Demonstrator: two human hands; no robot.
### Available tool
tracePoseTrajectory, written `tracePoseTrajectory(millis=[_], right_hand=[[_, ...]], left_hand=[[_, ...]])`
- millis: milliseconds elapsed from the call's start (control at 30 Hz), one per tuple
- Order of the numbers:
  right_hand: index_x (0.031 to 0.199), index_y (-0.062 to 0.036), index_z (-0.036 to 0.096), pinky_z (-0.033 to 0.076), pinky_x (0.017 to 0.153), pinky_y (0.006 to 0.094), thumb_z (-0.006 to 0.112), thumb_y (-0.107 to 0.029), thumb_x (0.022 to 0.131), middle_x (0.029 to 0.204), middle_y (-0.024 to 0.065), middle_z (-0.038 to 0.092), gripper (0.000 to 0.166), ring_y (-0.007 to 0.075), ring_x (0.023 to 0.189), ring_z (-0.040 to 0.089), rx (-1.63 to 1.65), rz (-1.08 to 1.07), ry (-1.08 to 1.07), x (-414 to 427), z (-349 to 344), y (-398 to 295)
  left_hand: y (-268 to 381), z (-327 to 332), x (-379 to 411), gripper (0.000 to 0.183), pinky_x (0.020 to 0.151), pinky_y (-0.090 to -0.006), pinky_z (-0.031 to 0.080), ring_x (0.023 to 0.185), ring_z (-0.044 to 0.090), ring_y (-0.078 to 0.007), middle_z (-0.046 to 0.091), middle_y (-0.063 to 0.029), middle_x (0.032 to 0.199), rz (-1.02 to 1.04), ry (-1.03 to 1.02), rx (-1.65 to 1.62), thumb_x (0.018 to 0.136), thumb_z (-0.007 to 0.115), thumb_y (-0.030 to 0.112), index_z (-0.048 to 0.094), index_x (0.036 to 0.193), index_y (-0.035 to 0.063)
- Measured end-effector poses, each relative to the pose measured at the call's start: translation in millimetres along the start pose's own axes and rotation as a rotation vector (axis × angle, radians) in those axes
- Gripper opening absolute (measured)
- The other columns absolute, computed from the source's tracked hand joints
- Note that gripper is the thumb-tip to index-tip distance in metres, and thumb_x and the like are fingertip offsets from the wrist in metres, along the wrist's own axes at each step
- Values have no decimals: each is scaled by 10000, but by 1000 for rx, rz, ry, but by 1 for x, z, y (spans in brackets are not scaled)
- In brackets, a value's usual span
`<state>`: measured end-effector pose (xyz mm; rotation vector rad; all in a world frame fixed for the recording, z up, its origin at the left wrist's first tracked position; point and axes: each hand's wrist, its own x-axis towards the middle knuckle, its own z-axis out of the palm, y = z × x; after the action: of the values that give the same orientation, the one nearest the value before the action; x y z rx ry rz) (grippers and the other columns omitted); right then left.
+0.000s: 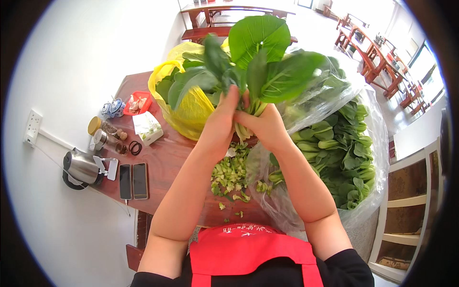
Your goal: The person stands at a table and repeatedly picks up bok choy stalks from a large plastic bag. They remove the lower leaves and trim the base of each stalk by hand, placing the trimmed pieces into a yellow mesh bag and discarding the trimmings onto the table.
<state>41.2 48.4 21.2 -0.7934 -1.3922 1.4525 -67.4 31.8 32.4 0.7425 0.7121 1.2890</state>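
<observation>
Both hands are together in front of me above the table, around a bunch of leafy greens with pale stalks. My left hand grips the stalks from the left, its thumb over them. My right hand closes on the stalk bases from the right. Some of the leaves are blurred. Behind the hands a yellow plastic bag holds more greens. To the right, a clear plastic bag contains many bok choy heads. Below my hands lies a pile of trimmed stalk ends.
The reddish table carries two phones, black rings, a tissue box, jars and a red basket of garlic. A steel kettle stands by the left wall. Wooden benches are farther off.
</observation>
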Motion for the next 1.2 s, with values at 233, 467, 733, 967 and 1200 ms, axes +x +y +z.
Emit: tracePoseTrajectory(millis=[233,467,733,967,1200], right_hand=[[1012,-11,482,460,664,265,486,38,755,847,66,546,261,147,757,543,287,-220,219,50,-52,-18],[1267,-58,262,425,800,304,515,43,726,987,97,525,605,170,896,529,537,-377,-298,151,-76,42],[1168,-165,434,416,780,381,558,-26,670,967,87,497,532,288,923,503,-1302,-480,-590,221,-42,59],[1176,-300,443,446,764,322,431,-97,799,1003,63,528,428,223,960,538,-1860,-301,-655,311,6,77],[1204,-187,440,419,828,356,525,-240,752,1113,137,521,463,249,1048,498,-1771,88,-313,344,-54,129]], left_hand=[[41,-39,9,380,719,-283,383,824,444,-175,472,-59,964,971,488,1141,712,630,150,502,1057,53],[54,-71,21,397,731,-219,353,756,462,-77,511,-25,875,463,463,596,827,547,242,424,1137,27],[98,-64,25,447,675,-273,374,580,385,-115,370,5,610,403,240,6,873,428,291,367,1210,4],[121,-43,31,558,480,-217,286,491,306,-82,319,19,593,372,218,333,848,454,351,310,1253,-4],[110,-59,29,686,626,-295,425,562,438,-118,424,-11,650,434,200,385,800,509,378,246,1276,-41]])
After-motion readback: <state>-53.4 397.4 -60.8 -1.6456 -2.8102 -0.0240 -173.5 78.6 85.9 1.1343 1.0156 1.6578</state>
